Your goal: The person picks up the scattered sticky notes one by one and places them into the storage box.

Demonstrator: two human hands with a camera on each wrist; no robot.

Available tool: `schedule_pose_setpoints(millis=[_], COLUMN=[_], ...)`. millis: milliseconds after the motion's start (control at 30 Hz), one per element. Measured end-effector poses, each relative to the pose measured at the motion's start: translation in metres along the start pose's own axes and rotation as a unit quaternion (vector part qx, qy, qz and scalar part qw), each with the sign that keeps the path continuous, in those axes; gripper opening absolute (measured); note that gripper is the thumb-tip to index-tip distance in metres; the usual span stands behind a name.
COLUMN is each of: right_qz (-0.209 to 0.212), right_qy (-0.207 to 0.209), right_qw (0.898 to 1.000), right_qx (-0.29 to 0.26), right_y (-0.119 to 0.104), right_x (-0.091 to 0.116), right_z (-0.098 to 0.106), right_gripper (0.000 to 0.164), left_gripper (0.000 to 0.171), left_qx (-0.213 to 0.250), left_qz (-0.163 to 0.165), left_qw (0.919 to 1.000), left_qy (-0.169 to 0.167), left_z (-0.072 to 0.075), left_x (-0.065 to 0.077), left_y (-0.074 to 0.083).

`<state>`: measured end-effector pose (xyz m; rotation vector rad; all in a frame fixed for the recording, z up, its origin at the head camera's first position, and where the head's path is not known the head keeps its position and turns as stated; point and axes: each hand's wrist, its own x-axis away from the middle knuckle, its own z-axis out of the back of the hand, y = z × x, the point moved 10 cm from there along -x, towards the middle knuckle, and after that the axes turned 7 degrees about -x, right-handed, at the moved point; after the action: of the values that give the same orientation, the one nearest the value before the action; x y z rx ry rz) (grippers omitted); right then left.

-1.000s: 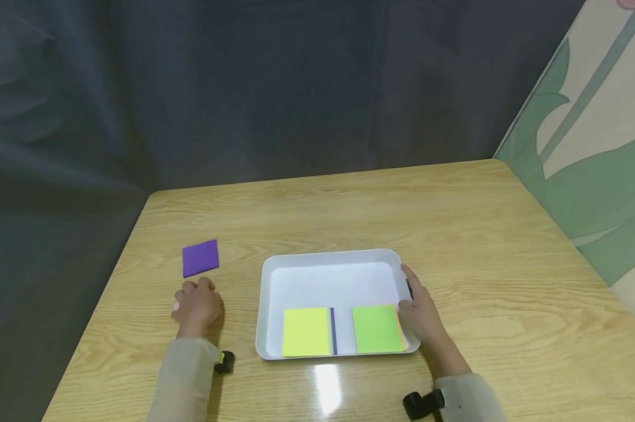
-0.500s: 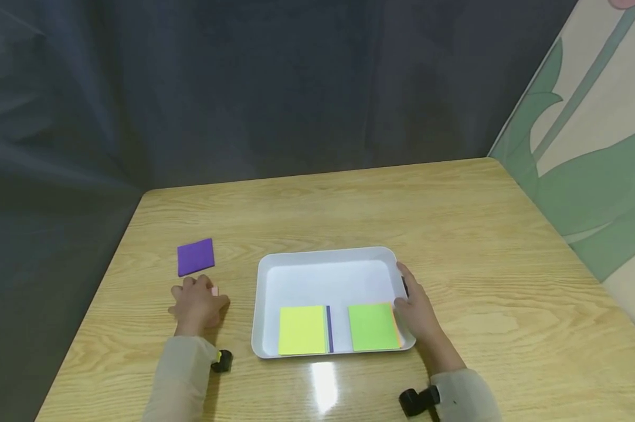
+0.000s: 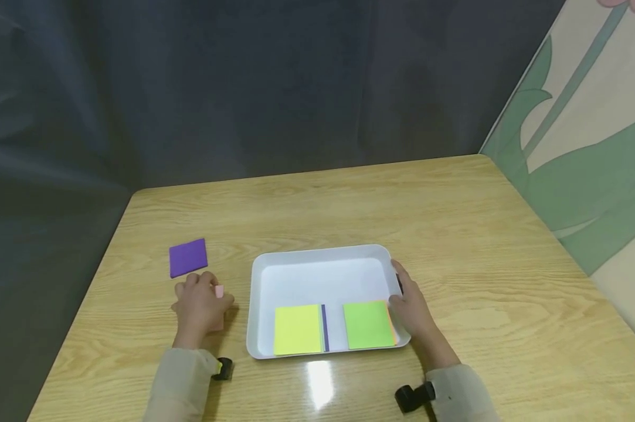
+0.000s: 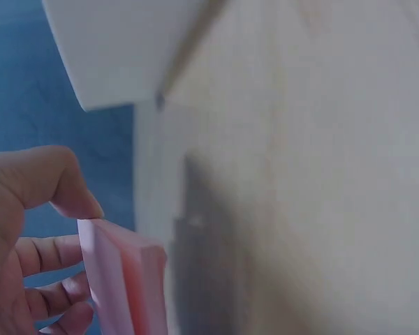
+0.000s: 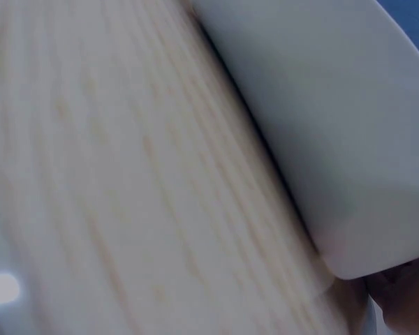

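Observation:
My left hand [image 3: 198, 308] pinches a pink sticky note pad [image 4: 119, 279] between thumb and fingers, just left of the white tray [image 3: 322, 275]. The pad stands on edge, its layers slightly parted in the left wrist view; the hand hides part of it in the head view. Beyond my left fingertips a purple sticky note pad [image 3: 188, 258] lies on the table. My right hand [image 3: 414, 310] grips the tray's right side, thumb at the rim. Inside the tray, along its near side, lie a yellow sticky note stack [image 3: 297, 330] and a green sticky note stack [image 3: 369, 325].
The wooden table [image 3: 317, 205] ends at a dark curtain [image 3: 254, 94] behind and on the left. A wall with painted leaves [image 3: 602, 176] stands at the right. Orange and dark purple edges show beside the stacks in the tray.
My left hand has turned, so the pink pad now shows at its right side between thumb and fingers. The right hand stays on the tray. The head view has shifted slightly.

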<state>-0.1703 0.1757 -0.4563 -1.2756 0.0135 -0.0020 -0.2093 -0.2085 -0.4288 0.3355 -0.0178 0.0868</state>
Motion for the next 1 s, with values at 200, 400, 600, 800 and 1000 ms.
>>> schedule_pose_setpoints(millis=[200,400,600,800,1000], right_qz=[-0.009,-0.005,-0.008,-0.002,0.0], right_qy=[0.002,0.003,0.005,-0.002,-0.007], right_qw=[1.0,1.0,1.0,1.0,1.0], right_qx=[0.003,0.006,0.007,0.006,-0.001], right_y=[0.001,0.001,0.001,-0.002,-0.002], right_x=[-0.001,0.0,0.0,0.001,0.0], right_z=[-0.001,-0.001,0.0,0.0,-0.001], right_gripper=[0.072,0.071,0.071,0.071,0.071], left_gripper=[0.033,0.029,0.031,0.029,0.029], left_qx=[0.006,0.022,0.034,0.051,0.062], left_qz=[-0.03,-0.076,-0.131,-0.188,-0.246], left_qw=[0.9992,0.9956,0.9866,0.9735,0.9621], left_qy=[0.023,0.05,0.091,0.12,0.101], left_z=[0.014,0.023,0.033,0.033,0.019], left_x=[0.006,0.011,0.02,0.034,0.045], left_y=[0.026,0.053,0.084,0.119,0.153])
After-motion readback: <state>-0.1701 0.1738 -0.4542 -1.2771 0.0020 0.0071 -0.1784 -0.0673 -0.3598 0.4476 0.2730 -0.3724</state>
